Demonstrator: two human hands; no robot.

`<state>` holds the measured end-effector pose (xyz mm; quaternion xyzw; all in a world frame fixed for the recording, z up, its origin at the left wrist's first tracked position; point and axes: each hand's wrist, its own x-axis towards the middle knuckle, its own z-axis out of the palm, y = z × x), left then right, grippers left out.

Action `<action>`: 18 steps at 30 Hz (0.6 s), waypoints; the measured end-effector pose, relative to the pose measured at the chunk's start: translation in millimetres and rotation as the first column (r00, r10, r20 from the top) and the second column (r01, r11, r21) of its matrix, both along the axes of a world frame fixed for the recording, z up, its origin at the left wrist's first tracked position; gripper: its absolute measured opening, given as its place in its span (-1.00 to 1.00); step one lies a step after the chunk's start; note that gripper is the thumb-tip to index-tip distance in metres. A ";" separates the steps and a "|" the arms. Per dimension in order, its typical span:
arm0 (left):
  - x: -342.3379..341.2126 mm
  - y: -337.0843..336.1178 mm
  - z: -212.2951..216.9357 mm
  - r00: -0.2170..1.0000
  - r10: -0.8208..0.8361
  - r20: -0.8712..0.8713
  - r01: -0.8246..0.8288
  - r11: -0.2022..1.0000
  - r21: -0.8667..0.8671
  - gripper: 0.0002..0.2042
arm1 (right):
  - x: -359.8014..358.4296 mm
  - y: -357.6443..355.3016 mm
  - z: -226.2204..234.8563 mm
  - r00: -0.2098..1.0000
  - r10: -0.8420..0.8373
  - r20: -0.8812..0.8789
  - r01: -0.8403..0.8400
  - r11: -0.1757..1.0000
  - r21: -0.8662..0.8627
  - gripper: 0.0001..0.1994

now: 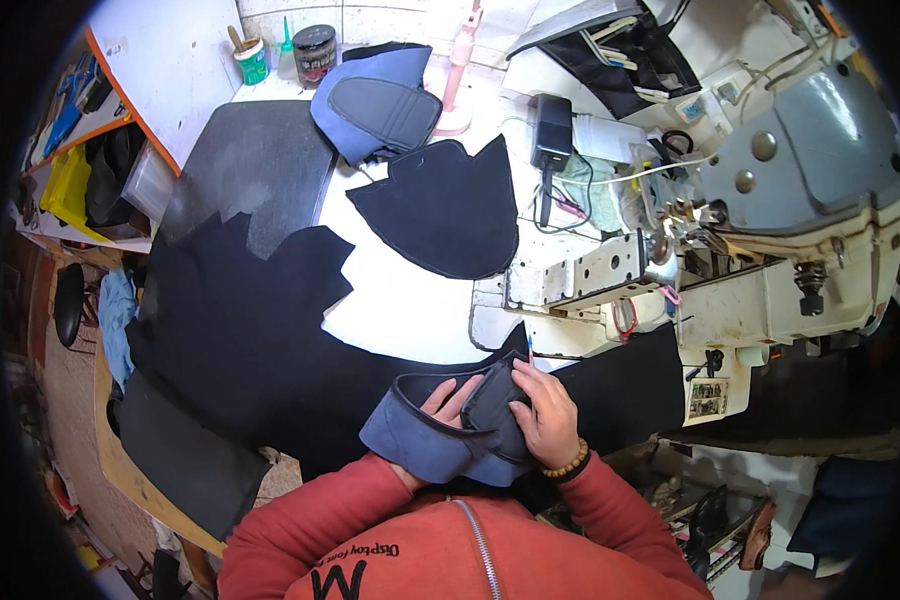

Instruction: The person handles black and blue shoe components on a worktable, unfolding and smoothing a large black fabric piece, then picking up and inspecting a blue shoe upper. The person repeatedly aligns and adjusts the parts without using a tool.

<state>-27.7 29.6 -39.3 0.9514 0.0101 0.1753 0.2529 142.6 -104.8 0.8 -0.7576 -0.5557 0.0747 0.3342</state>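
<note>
Close to my body is a curved, sewn piece (pixel 425 437) of blue suede-like material with black edging and a black padded panel. My left hand (pixel 452 402) reaches through its loop, fingers partly hidden by the black panel. On the panel's other side, my right hand (pixel 550 418) grips it with thumb and fingers. A thin pen-like stick (pixel 531 347) pokes up beside the right fingertips; whether that hand holds it cannot be told. Beneath lies a large black cloth sheet (pixel 260 330). Farther off, a flat black cut piece (pixel 450 212) rests on the white table (pixel 400 318).
A similar blue and black padded piece (pixel 378 105) lies at the back, near a jar (pixel 315 56) and a green-white pot (pixel 253 65) with a brush. At right stands a grey sewing machine (pixel 810 150), its arm (pixel 590 272) jutting over the table. A black power adapter (pixel 551 130) trails cords.
</note>
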 end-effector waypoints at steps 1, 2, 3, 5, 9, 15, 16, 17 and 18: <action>1.0 0.6 2.0 1.000 -0.002 -0.016 0.002 1.000 -0.008 -0.63 | 0.5 1.4 2.0 1.000 0.006 0.001 -0.006 1.000 -0.004 -0.59; 2.0 0.9 3.8 1.000 0.001 0.001 -0.001 0.999 -0.036 -0.63 | 1.6 2.8 5.2 1.000 0.013 0.001 -0.013 1.000 -0.007 -0.59; 2.8 1.3 5.5 1.000 -0.004 0.005 0.004 0.998 -0.057 -0.63 | 2.1 4.7 9.3 1.000 0.017 -0.001 -0.017 1.000 0.017 -0.59; 3.2 2.0 8.2 1.000 -0.014 -0.005 0.014 0.996 -0.085 -0.63 | 4.1 9.3 20.1 1.000 0.024 0.005 -0.024 1.000 0.000 -0.58; 1.1 4.5 10.9 0.997 -0.049 -0.057 0.042 0.993 -0.111 -0.63 | 7.1 23.0 41.2 0.983 0.166 -0.081 -0.164 0.986 0.029 -0.59; 3.9 2.0 7.9 0.997 -0.020 -0.076 0.014 0.996 -0.083 -0.60 | 9.4 55.6 35.7 0.936 0.350 -0.029 -0.348 0.935 0.067 -0.65; 4.5 0.9 7.1 0.999 -0.002 -0.051 -0.002 0.997 -0.082 -0.59 | 10.0 56.6 35.2 0.937 0.349 -0.012 -0.347 0.934 0.082 -0.67; 5.6 0.6 6.1 0.999 0.032 -0.041 -0.032 0.999 0.011 -0.59 | 10.8 56.6 35.2 0.938 0.346 -0.002 -0.344 0.935 0.089 -0.69; 6.2 0.3 5.5 0.998 0.046 -0.047 -0.041 0.995 0.087 -0.58 | 11.9 55.2 36.4 0.942 0.334 -0.004 -0.330 0.933 0.146 -0.70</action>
